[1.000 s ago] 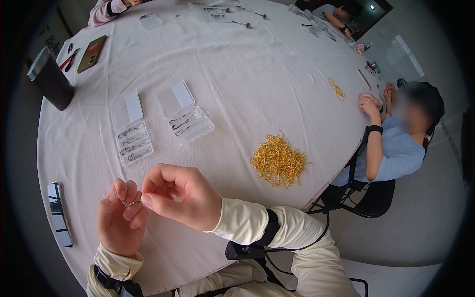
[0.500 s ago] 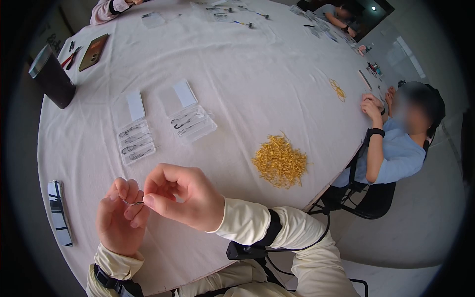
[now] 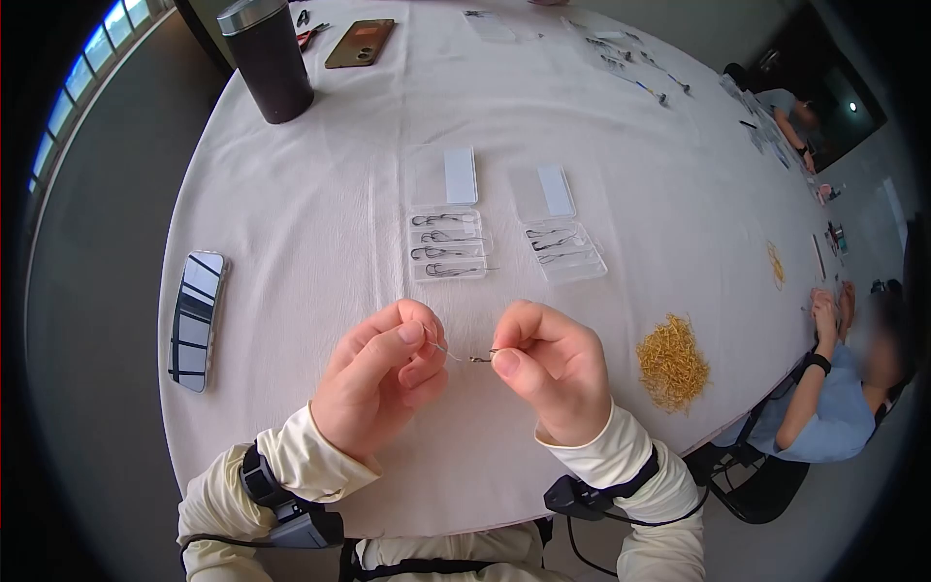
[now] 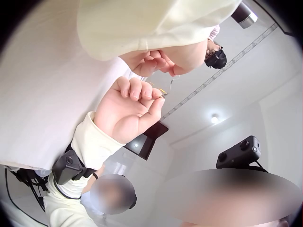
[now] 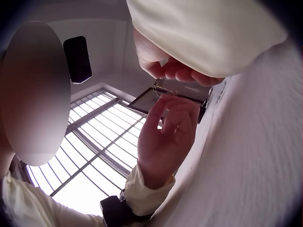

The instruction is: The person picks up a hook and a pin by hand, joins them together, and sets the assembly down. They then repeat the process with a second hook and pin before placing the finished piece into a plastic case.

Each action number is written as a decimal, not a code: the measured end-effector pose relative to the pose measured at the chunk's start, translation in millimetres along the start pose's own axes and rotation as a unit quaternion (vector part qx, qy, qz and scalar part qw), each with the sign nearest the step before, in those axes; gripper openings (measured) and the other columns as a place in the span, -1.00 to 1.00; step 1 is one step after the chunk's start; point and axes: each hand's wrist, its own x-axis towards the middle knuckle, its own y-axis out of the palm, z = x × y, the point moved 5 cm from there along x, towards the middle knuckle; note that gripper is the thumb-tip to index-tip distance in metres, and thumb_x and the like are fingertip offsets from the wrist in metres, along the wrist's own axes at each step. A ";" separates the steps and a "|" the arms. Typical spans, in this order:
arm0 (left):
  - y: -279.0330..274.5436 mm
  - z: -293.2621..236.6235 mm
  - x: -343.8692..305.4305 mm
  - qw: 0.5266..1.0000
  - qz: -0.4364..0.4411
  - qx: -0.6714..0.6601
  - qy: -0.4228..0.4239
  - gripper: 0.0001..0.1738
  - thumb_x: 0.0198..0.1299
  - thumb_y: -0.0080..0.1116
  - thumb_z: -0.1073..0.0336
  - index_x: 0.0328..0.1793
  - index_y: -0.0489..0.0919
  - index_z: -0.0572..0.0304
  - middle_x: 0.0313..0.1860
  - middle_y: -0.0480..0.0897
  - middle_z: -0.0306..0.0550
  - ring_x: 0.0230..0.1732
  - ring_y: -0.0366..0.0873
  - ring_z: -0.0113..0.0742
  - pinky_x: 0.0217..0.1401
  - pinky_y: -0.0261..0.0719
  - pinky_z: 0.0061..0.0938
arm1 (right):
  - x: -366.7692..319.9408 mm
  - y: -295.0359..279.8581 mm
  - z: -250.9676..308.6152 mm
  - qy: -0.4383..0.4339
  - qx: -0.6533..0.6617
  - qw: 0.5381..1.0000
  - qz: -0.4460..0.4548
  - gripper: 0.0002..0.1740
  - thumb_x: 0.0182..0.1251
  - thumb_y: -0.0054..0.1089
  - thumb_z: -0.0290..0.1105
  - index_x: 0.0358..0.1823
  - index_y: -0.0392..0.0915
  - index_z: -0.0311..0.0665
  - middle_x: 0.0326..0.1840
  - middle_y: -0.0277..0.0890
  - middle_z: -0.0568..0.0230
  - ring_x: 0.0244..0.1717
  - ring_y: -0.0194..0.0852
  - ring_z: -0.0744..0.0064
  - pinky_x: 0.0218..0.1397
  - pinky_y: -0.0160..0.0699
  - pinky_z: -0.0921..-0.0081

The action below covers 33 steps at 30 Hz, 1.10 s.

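The left hand [image 3: 383, 373] pinches a thin line [image 3: 444, 350]; the right hand [image 3: 555, 369] pinches a small metal piece [image 3: 479, 360], just beside it. At 12 o'clock, an open clear box [image 3: 417, 274] holds dark hooks in four compartments; at 1 o'clock, a second box [image 3: 580, 274] holds hooks in its farther compartments. Gold pieces [image 3: 672, 366] lie heaped at 3 o'clock.

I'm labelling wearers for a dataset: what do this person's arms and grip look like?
Long, creased, cream-coloured sleeves. Black straps circle them near the cuffs, each carrying a dark, boxy camera with a black cable. The left grip and right grip are gloveless.
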 end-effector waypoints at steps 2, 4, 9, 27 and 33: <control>0.4 0.4 0.1 1.000 0.023 -0.005 -0.003 -0.87 0.38 -0.02 0.31 -0.18 0.45 0.21 -0.42 0.33 -0.32 -0.47 0.14 -0.58 -0.45 0.13 -0.62 | -0.5 0.0 1.3 -0.003 -0.002 1.000 -0.005 -0.89 0.33 0.18 -0.47 -0.24 0.47 -0.36 -0.31 0.38 0.47 -0.28 0.26 0.73 -0.17 0.30 0.71; 0.0 1.3 1.6 1.000 0.023 -0.010 -0.002 -0.87 0.38 -0.03 0.32 -0.18 0.45 0.21 -0.43 0.32 -0.33 -0.47 0.13 -0.58 -0.45 0.13 -0.62 | 0.1 -1.3 1.1 0.001 -0.003 1.000 -0.012 -0.90 0.34 0.17 -0.48 -0.23 0.46 -0.35 -0.31 0.38 0.47 -0.28 0.26 0.73 -0.18 0.30 0.71; 0.8 0.3 0.4 1.000 0.016 -0.014 0.001 -0.87 0.38 -0.04 0.32 -0.17 0.45 0.22 -0.45 0.31 -0.34 -0.47 0.13 -0.57 -0.45 0.13 -0.62 | 0.5 -0.4 -0.4 -0.019 -0.023 0.999 -0.021 -0.89 0.37 0.13 -0.48 -0.19 0.42 -0.35 -0.31 0.39 0.44 -0.28 0.30 0.70 -0.17 0.34 0.69; 2.5 0.2 -0.4 1.000 0.022 0.019 0.011 -0.88 0.36 0.01 0.31 -0.21 0.43 0.18 -0.30 0.36 -0.26 -0.46 0.14 -0.58 -0.46 0.16 -0.65 | -1.8 0.8 7.1 -0.069 -0.016 0.997 -0.043 -0.93 0.33 0.05 -0.62 -0.23 0.36 -0.39 -0.18 0.55 0.07 -0.19 0.52 0.48 -0.03 0.57 0.48; 3.7 0.4 -1.4 1.000 0.012 0.024 0.003 -0.89 0.34 0.00 0.33 -0.21 0.44 0.19 -0.30 0.36 -0.26 -0.45 0.13 -0.58 -0.45 0.16 -0.65 | -2.9 2.8 8.8 -0.074 -0.007 0.997 -0.037 -0.93 0.36 0.03 -0.58 -0.21 0.34 -0.39 -0.16 0.56 0.02 -0.17 0.54 0.47 -0.01 0.59 0.47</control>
